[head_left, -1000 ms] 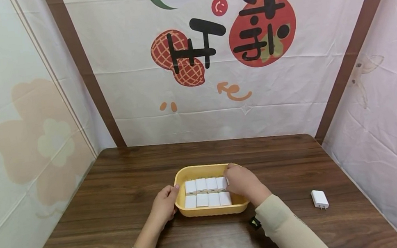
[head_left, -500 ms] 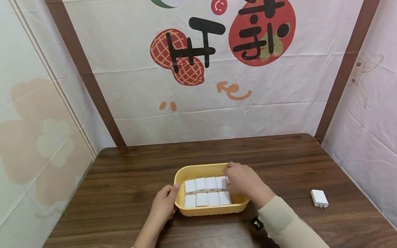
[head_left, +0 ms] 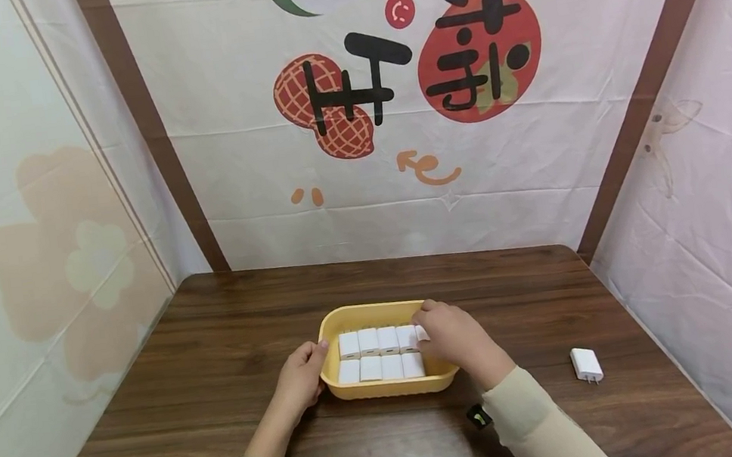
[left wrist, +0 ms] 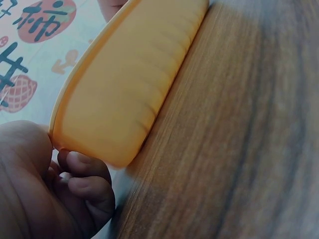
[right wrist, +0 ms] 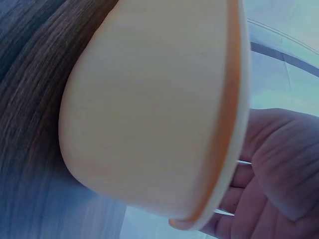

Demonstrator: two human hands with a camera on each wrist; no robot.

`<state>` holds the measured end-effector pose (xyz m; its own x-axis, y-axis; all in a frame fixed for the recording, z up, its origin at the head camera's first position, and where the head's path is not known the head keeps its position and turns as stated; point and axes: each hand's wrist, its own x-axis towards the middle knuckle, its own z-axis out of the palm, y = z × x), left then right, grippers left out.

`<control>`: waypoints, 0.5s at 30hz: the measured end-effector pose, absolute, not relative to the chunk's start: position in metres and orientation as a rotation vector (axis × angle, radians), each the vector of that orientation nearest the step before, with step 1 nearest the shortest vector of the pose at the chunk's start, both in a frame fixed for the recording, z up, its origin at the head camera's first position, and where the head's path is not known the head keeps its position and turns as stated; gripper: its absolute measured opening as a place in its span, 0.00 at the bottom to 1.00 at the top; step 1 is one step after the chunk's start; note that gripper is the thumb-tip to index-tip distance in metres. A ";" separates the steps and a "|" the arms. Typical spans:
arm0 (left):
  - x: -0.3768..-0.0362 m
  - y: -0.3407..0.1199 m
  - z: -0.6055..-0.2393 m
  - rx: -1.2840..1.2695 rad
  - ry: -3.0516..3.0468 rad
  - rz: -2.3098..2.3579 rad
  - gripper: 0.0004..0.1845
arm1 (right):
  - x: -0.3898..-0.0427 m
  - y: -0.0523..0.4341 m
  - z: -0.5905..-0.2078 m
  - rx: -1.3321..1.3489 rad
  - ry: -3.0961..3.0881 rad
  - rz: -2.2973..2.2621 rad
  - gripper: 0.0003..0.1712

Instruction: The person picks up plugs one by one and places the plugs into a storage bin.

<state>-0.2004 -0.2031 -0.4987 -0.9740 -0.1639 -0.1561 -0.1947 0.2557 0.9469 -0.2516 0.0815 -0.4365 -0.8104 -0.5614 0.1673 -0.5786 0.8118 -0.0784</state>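
Note:
A yellow plastic tray (head_left: pixel 386 391) sits near the front middle of a wooden table. It holds two rows of white charger blocks (head_left: pixel 378 355). My left hand (head_left: pixel 301 378) grips the tray's left end, thumb on the rim and fingers curled beneath; the left wrist view shows those fingers (left wrist: pixel 85 185) under the tray (left wrist: pixel 130 84) corner. My right hand (head_left: pixel 451 340) reaches over the right end and pinches a white charger (head_left: pixel 422 333) at the right end of the back row. The right wrist view shows only the tray wall (right wrist: pixel 149 109) and my palm (right wrist: pixel 281 174).
One loose white charger (head_left: pixel 586 364) lies on the table (head_left: pixel 214 331) to the right of the tray. Printed fabric walls close in the table at the back, left and right.
Hardly anything differs. My right hand has shifted a little at the tray's right end, and the view has drifted slightly. The left hand keeps its hold.

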 end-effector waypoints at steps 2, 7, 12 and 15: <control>-0.201 -0.204 -0.499 -0.350 2.470 1.868 0.24 | -0.249 0.083 -0.434 0.911 -2.843 0.192 0.18; -0.201 -0.204 -0.500 -0.342 2.470 1.873 0.23 | -0.244 0.088 -0.430 0.908 -2.813 0.172 0.18; -0.201 -0.203 -0.500 -0.341 2.465 1.874 0.23 | -0.238 0.095 -0.431 0.900 -2.796 0.182 0.21; -0.201 -0.203 -0.500 -0.344 2.466 1.877 0.24 | -0.236 0.099 -0.432 0.915 -2.751 0.206 0.21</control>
